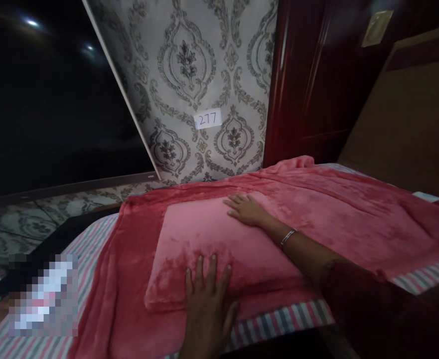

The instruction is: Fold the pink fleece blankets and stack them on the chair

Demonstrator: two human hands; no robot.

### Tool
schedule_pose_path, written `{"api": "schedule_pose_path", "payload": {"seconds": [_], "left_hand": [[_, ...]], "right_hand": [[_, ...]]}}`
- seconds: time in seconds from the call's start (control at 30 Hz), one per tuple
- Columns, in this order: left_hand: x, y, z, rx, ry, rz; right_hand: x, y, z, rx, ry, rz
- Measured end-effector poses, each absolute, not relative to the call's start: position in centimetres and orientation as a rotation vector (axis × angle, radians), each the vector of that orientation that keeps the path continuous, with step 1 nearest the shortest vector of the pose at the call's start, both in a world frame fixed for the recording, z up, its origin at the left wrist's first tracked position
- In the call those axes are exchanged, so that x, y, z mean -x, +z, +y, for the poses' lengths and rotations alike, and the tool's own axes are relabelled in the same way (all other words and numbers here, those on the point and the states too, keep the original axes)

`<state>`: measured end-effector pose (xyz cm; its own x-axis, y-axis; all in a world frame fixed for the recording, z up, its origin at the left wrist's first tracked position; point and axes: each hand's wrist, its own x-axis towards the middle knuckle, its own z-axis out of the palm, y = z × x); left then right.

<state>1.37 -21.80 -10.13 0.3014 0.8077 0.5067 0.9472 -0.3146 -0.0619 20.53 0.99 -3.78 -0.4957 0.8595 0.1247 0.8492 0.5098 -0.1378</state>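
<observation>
- While a pixelated patch [43, 294] covers the lower left corner, one striped sheet [88, 239] in pink, white and grey shows beside it and runs under everything on the bed.
- One pink fleece blanket [354, 209] lies spread over the sheet, from the left edge of the bed across to the right, its surface rumpled.
- One pink pillow [204, 244] rests on top of the blanket, near the middle of the bed — same colour and fabric as the blanket.
- Two hands are on the pillow, both flat and open, fingers spread, gripping nothing.
- Left hand [208, 294] presses palm-down on the pillow's near edge, fingertips pointing away from the camera.
- Right hand [246, 209] lies palm-down on the far upper part of the pillow, the arm reaching in from the right.
- One silver bangle [288, 236] circles the right wrist; a dark red sleeve [372, 304] covers the arm nearer the camera.
- On the patterned wallpaper [182, 65] behind the bed sits one small white label [208, 119] reading 277.
- Right of that — one dark red wooden door [309, 85].
</observation>
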Motion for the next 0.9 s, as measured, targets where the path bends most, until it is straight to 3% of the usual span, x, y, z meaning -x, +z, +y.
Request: {"api": "schedule_pose_path", "payload": {"seconds": [0.3, 0.5, 0.63, 0.8, 0.9], "left_hand": [[-1.6, -10.2, -21.8, 2.211, -0.611, -1.564], [-1.1, -9.4, -22.5, 2.257, -0.627, -1.608], [1.4, -5.6, -22.2, 2.463, -0.630, -1.615], [1.9, 0.6, -15.2, 2.805, -0.508, -1.521], [0.7, 1.4, -8.5, 2.918, -0.252, -1.555]], "right_hand": [[-25.7, -3.1, 3.3, 2.063, 0.231, -2.144], [-18.6, -1.6, -0.7, 1.695, 0.030, -2.396], [-15.0, -3.7, -4.0, 1.503, 0.083, -2.469], [-14.7, -5.6, -5.4, 1.546, 0.037, -2.360], [-14.9, -5.9, -5.3, 1.631, 0.025, -2.285]]}}
